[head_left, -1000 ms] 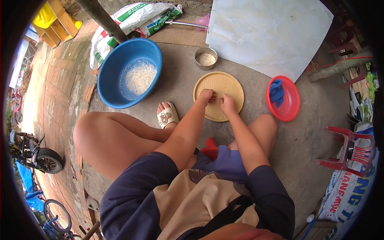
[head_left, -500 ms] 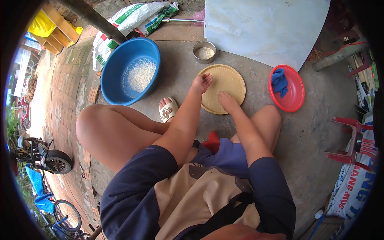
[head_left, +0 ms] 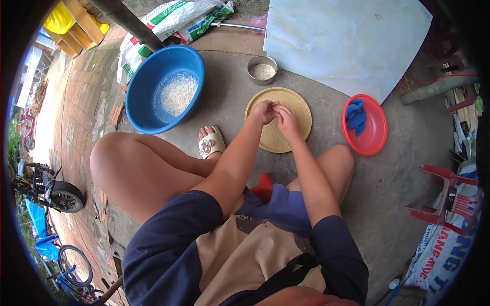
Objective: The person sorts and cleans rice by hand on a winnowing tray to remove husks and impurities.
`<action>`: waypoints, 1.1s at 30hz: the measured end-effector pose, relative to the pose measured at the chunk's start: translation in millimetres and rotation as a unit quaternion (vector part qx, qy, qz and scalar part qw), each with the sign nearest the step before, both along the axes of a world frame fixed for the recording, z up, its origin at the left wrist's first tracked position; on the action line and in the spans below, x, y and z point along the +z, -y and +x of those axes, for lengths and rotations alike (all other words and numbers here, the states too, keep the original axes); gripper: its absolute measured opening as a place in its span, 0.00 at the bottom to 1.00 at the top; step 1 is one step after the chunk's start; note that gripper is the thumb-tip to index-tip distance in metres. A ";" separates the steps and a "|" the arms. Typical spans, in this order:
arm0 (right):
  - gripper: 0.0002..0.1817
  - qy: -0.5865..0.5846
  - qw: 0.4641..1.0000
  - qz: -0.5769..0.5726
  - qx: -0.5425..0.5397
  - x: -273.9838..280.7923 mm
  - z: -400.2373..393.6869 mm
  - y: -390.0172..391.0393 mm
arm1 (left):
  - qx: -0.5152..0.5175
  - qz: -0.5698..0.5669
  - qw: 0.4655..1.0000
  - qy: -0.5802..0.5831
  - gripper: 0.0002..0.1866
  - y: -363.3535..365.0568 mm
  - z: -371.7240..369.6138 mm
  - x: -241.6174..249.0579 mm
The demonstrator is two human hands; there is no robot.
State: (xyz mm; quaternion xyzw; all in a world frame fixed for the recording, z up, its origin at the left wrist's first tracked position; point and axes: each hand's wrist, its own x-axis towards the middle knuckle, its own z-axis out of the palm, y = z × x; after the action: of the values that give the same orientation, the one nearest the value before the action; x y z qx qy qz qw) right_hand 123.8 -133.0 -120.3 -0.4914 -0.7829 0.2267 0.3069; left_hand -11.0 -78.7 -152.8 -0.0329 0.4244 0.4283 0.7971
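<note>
My left hand [head_left: 263, 112] is turned palm up and cupped above a round woven bamboo tray [head_left: 279, 140], its fingers curled. My right hand [head_left: 287, 121] meets it from the right, fingers held together and touching the left fingers. Whatever lies between them is hidden or too small to make out. Little shows on the tray's woven surface. Just beyond the tray stands a metal bowl [head_left: 263, 71] with pale grains that look like rice. To the left, a big blue basin [head_left: 138, 97] holds a spread of similar white grains [head_left: 177, 95].
A red basin [head_left: 376, 132] with a blue cloth [head_left: 356, 117] sits on the right. A pale marbled sheet [head_left: 347, 46] lies at the back. Printed sacks [head_left: 178, 23] and a pole [head_left: 125, 23] are behind the blue basin. A red plastic chair [head_left: 441, 199] stands far right.
My right hand has moved up and left from over the tray to touch my left hand. My left hand has shifted slightly right and down. The whole view has tilted a little.
</note>
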 end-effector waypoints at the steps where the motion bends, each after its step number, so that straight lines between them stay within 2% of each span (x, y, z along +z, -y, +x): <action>1: 0.18 -0.044 0.999 0.002 -0.032 1.5 -1.3 2.2 | 0.021 -0.022 0.999 -0.019 0.16 -7.0 -2.3 16.7; 2: 0.18 -0.044 0.999 0.004 -0.025 2.7 -2.4 4.3 | 0.061 -0.032 0.994 -0.081 0.14 -19.4 -2.5 35.0; 3: 0.20 -0.030 0.997 0.003 -0.064 5.9 -4.0 6.4 | 0.149 0.009 0.978 -0.146 0.13 -39.3 -8.9 34.4; 4: 0.22 -0.016 0.994 0.001 -0.105 6.9 -5.6 7.9 | 0.268 0.056 0.941 -0.197 0.13 -48.0 -14.3 75.0; 5: 0.22 -0.019 0.994 0.002 -0.104 0.6 -2.8 6.9 | 0.322 0.135 0.907 -0.237 0.13 -55.8 -23.0 116.0; 7: 0.25 0.055 0.986 -0.018 -0.159 -23.4 14.8 5.5 | 0.412 0.281 0.817 -0.289 0.12 -71.2 -38.7 185.5; 8: 0.25 0.054 0.985 -0.020 -0.161 -28.7 22.5 7.1 | 0.440 0.339 0.767 -0.322 0.12 -73.8 -45.1 217.5; 9: 0.24 0.082 0.976 -0.041 -0.198 -32.6 29.7 8.1 | 0.464 0.395 0.711 -0.351 0.12 -76.1 -49.3 236.8; 10: 0.24 0.109 0.964 -0.061 -0.234 -36.4 34.8 7.9 | 0.460 0.397 0.712 -0.350 0.12 -78.3 -50.7 239.9; 12: 0.22 0.100 0.961 -0.049 -0.252 -45.9 39.0 7.7 | 0.457 0.440 0.535 -0.558 0.11 -80.5 -50.4 243.6; 14: 0.20 0.093 0.957 -0.039 -0.271 -46.6 38.5 8.7 | 0.338 0.441 0.562 -0.612 0.11 -82.0 -35.1 205.3; 15: 0.19 0.088 0.958 -0.048 -0.270 -42.4 36.5 7.7 | 0.153 0.406 0.635 -0.640 0.12 -77.7 -32.2 174.1; 16: 0.17 0.084 0.958 -0.056 -0.269 -39.1 35.6 6.7 | 0.009 0.389 0.536 -0.749 0.20 -85.2 -32.0 107.4; 17: 0.17 0.086 0.957 -0.057 -0.272 -40.8 37.1 5.5 | -0.135 0.340 0.566 -0.739 0.25 -63.5 -24.7 86.2; 19: 0.14 0.026 0.960 -0.063 -0.270 -47.5 41.9 3.2 | -0.120 0.334 0.569 -0.742 0.25 -24.7 -12.1 38.0; 20: 0.14 0.027 0.960 -0.065 -0.272 -48.1 44.1 1.2 | -0.146 0.310 0.589 -0.732 0.25 -4.6 -3.7 26.4; 21: 0.14 0.011 0.956 -0.070 -0.286 -48.4 45.3 -0.6 | -0.148 0.306 0.577 -0.743 0.24 17.3 8.8 18.3; 22: 0.14 -0.006 0.951 -0.075 -0.300 -49.2 45.9 0.4 | -0.187 0.340 0.498 -0.776 0.24 35.8 17.0 6.5; 23: 0.14 -0.008 0.950 -0.078 -0.301 -49.0 45.3 1.4 | -0.190 0.340 0.496 -0.777 0.24 52.7 21.3 3.4; 25: 0.12 -0.024 0.947 -0.084 -0.310 -46.9 44.4 -0.6 | -0.207 0.481 0.377 -0.764 0.21 77.2 26.6 2.0; 26: 0.12 -0.027 0.946 -0.084 -0.311 -47.0 44.3 -0.7 | -0.207 0.482 0.374 -0.765 0.21 85.5 29.5 1.8; 28: 0.10 -0.033 0.952 -0.034 -0.302 -49.6 44.5 0.6 | -0.268 0.535 0.433 -0.674 0.17 96.3 33.5 -4.5; 29: 0.10 -0.036 0.951 -0.031 -0.304 -50.1 45.9 -0.6 | -0.268 0.538 0.429 -0.675 0.17 96.0 33.3 -6.8; 31: 0.08 -0.050 0.939 -0.100 -0.325 -44.7 45.9 -0.2 | -0.321 0.545 0.409 -0.658 0.10 94.4 30.3 -15.7; 32: 0.08 -0.054 0.937 -0.099 -0.329 -42.3 46.2 -0.4 | -0.323 0.548 0.404 -0.657 0.10 90.6 29.3 -20.2; 33: 0.08 -0.085 0.920 -0.184 -0.336 -41.3 47.5 -2.5 | -0.307 0.528 0.436 -0.661 0.09 83.3 29.1 -17.2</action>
State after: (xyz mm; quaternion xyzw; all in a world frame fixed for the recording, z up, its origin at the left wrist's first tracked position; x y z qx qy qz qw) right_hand 171.4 -130.5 -161.6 -0.7523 -0.4871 0.2916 0.3344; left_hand 18.1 -162.1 -170.0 0.8199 0.4959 0.1881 0.2156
